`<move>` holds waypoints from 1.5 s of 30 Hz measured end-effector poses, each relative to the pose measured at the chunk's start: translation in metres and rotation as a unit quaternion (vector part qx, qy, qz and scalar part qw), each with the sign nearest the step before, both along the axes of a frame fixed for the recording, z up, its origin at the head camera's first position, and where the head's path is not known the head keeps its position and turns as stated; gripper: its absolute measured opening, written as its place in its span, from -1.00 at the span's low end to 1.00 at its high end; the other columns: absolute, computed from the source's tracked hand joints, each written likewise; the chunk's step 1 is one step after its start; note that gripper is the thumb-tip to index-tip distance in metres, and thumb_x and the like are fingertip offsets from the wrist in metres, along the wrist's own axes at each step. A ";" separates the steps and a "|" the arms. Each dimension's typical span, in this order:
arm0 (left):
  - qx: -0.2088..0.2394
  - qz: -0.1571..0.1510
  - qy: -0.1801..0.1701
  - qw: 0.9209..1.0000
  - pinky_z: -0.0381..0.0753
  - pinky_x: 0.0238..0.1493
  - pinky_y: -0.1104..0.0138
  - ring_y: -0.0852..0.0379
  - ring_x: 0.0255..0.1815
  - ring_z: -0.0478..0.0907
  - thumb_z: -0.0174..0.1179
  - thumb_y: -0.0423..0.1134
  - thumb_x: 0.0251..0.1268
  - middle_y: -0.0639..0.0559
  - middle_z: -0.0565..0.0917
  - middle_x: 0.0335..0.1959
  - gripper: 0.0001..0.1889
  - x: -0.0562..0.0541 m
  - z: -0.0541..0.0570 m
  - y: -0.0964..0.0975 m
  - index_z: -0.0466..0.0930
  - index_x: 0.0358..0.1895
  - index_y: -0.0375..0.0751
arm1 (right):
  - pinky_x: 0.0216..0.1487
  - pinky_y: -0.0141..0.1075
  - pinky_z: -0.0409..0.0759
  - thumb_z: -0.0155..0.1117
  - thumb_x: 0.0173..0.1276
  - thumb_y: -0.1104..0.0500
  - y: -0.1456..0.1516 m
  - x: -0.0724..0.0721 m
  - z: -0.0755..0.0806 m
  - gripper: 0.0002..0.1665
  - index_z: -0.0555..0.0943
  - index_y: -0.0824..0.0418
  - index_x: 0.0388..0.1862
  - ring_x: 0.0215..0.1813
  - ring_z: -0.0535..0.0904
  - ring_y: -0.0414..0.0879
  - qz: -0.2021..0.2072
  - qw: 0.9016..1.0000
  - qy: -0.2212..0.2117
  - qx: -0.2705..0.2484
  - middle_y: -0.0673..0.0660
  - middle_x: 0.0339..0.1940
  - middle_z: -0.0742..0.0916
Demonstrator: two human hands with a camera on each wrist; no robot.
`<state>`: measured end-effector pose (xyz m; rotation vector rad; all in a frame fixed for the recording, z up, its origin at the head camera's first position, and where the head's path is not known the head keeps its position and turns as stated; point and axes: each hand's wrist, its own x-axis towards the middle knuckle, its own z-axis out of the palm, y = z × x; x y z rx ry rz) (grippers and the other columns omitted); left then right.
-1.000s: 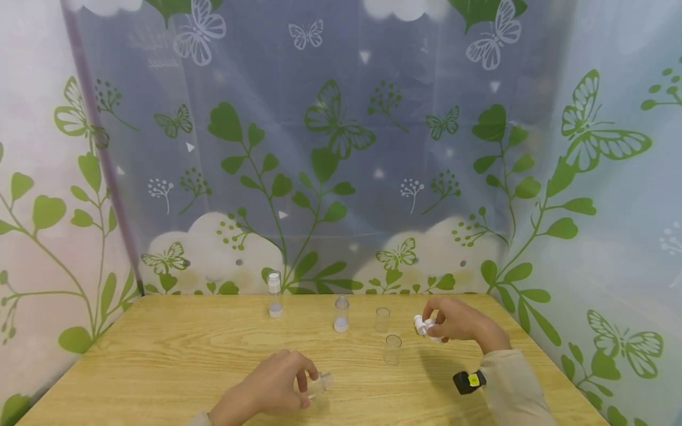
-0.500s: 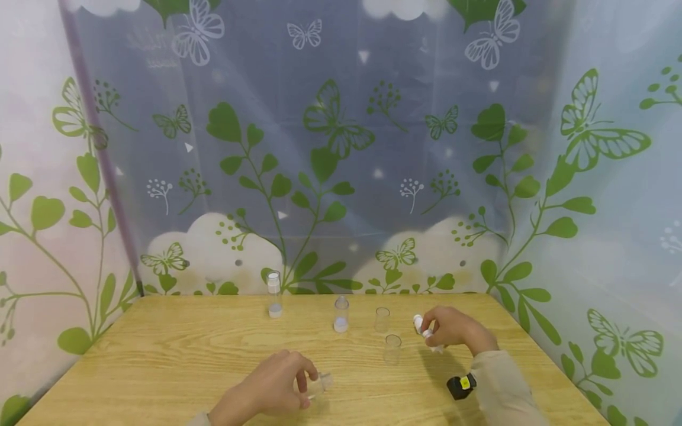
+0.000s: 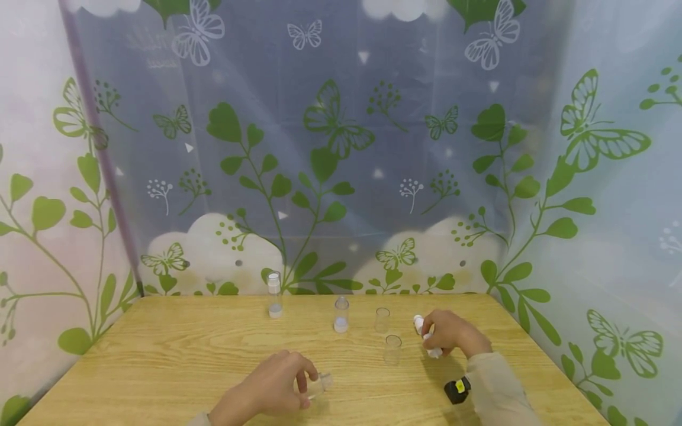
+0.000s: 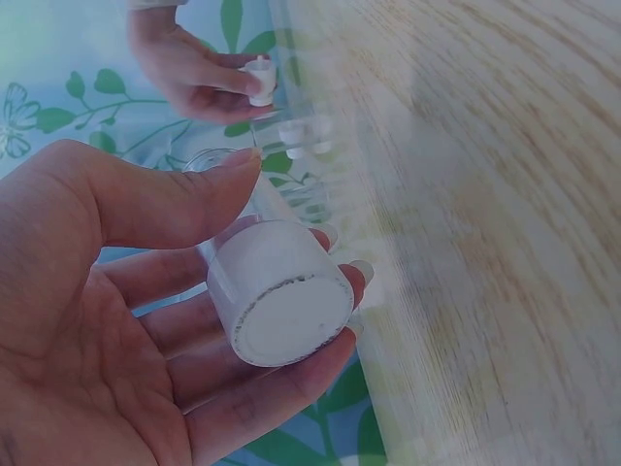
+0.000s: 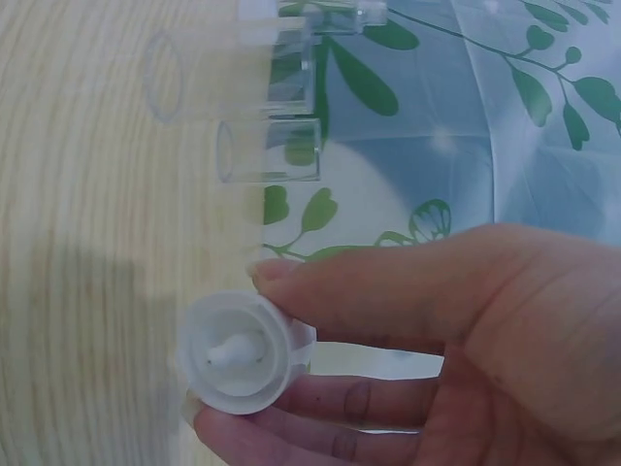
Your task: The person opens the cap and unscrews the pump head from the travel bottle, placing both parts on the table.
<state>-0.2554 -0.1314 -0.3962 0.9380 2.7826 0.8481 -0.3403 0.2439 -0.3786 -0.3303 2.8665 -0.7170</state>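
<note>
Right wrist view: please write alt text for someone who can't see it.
A right hand holds a small white plastic piece, its hollow end toward the camera. Beyond it, clear cylinders stand on a wooden table before a leaf-patterned backdrop.

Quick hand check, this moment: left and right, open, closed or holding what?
Left hand: holding a clear cylindrical bottle with a white base.
Right hand: holding a small white round plastic piece.
</note>
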 end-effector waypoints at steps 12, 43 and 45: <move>0.001 -0.001 0.004 1.000 0.74 -0.08 -0.06 0.08 -0.26 0.72 0.52 -0.36 -0.08 0.14 0.78 -0.43 -0.62 -0.001 -0.001 0.000 0.78 -0.08 -0.20 | -0.38 -0.19 0.73 0.44 0.22 0.36 -0.004 -0.001 -0.006 -0.88 0.71 0.27 -0.25 -0.43 0.65 -0.04 -0.015 1.000 -0.024 0.012 0.26 -0.02 0.66; -0.003 0.005 -0.007 1.000 0.72 -0.04 -0.12 0.06 -0.25 0.70 0.54 -0.33 -0.06 0.15 0.77 -0.42 -0.62 -0.003 -0.002 -0.001 0.77 -0.07 -0.20 | -0.32 -0.15 0.76 0.46 0.25 0.31 -0.003 -0.003 -0.011 -0.88 0.71 0.21 -0.24 -0.33 0.69 -0.01 -0.025 0.998 -0.059 0.018 0.27 -0.02 0.70; -0.004 0.004 -0.006 1.000 0.72 -0.04 -0.11 0.07 -0.25 0.69 0.54 -0.33 -0.06 0.16 0.77 -0.42 -0.62 -0.003 -0.002 0.000 0.77 -0.07 -0.19 | -0.32 -0.15 0.76 0.46 0.25 0.31 -0.002 -0.003 -0.010 -0.88 0.71 0.21 -0.24 -0.33 0.70 -0.01 -0.029 0.998 -0.060 0.018 0.28 -0.02 0.70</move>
